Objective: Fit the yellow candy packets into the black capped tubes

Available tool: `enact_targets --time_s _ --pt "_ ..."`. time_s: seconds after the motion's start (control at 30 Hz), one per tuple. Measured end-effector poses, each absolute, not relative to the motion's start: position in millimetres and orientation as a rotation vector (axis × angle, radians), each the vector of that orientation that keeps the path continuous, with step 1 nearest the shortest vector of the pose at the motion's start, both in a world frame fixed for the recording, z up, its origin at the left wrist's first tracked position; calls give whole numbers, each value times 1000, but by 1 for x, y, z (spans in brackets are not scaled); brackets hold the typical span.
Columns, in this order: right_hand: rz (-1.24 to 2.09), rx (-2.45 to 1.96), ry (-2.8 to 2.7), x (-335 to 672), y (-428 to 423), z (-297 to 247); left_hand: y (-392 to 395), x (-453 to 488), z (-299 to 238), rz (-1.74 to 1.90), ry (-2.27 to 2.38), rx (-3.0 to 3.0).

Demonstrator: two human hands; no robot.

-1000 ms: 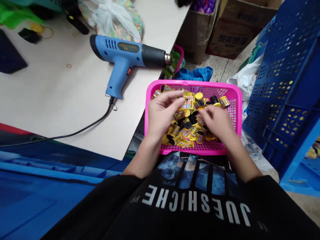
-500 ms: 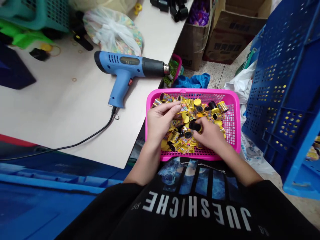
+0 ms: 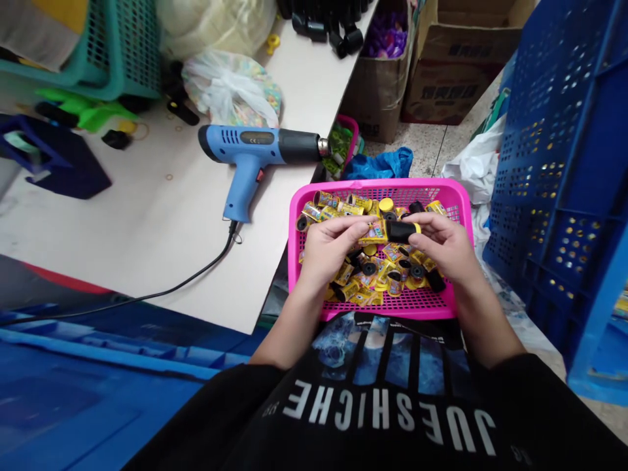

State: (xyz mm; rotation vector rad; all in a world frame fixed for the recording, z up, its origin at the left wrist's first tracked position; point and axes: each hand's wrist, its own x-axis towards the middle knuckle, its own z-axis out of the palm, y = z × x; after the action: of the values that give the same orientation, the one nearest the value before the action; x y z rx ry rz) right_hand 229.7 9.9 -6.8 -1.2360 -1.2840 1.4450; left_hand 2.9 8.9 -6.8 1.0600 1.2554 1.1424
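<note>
left hand (image 3: 328, 254): thumb and fingers pinch the printed yellow sleeve (image 3: 375, 232). right hand (image 3: 449, 250): fingertips hold the yellow-capped end of the black container (image 3: 400, 231). container lies between both hands, meeting sleeve, above pink basket (image 3: 294, 239).

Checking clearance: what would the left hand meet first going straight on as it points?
Likely the black container, just past the yellow sleeve in the left hand, though depth is unclear.

The black shirt (image 3: 353, 448) bears white JUESHICHE lettering (image 3: 381, 411).
</note>
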Motion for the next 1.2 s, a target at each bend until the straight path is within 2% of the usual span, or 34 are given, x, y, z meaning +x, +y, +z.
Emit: enact_targets --time_s 0.2,0.43,0.53,0.67,0.73,1.03,1.2 --pt "1307 -1295 -1499 236 7 -8 9 7 -5 1014 1150 1104" --pt "1082 -1115 -1666 229 9 -10 4 17 -16 934 1002 965" --pt "1253 -1094 -1548 227 6 -12 1 22 -18 930 1000 929" --pt "1748 -979 -1076 219 -3 -14 0 31 -11 940 926 868" --pt "1887 -944 -930 213 -7 -15 0 35 -8 967 901 900" --pt "1699 -974 -1080 206 -11 -32 -4 39 -8 980 973 989" --pt "1684 -1040 -1073 216 -7 -30 -10 37 -14 921 797 914"
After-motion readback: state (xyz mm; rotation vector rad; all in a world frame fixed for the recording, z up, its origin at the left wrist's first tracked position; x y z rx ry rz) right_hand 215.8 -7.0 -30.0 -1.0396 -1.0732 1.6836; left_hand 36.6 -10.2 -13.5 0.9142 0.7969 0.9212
